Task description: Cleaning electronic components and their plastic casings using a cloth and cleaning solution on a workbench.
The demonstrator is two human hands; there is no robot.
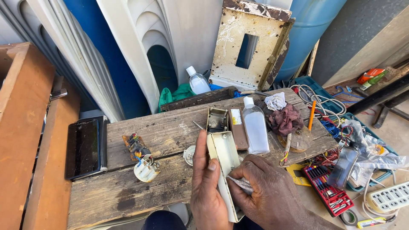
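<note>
My left hand (pixel 206 187) grips a long cream plastic casing shell (pixel 223 155) by its left edge, thumb laid along the rim, hollow side up. My right hand (pixel 266 191) pinches a small folded grey-white cloth (pixel 240 183) and presses it against the casing's inner wall near the lower end. Both hands hover over the front edge of the weathered wooden tabletop (pixel 170 127). Just beyond the casing lie an open metal box with electronic parts (pixel 217 120), a brown flat piece (pixel 237 130) and a clear plastic bottle (pixel 255 125) on its side.
A circuit board (pixel 135 145) and white round plug part (pixel 147 168) lie left. A dark tablet (pixel 85 147) rests at the table's left end. Rags (pixel 283 117), an orange pen (pixel 312 114), a red screwdriver-bit case (pixel 328 187), wires and a power strip (pixel 390 196) crowd the right.
</note>
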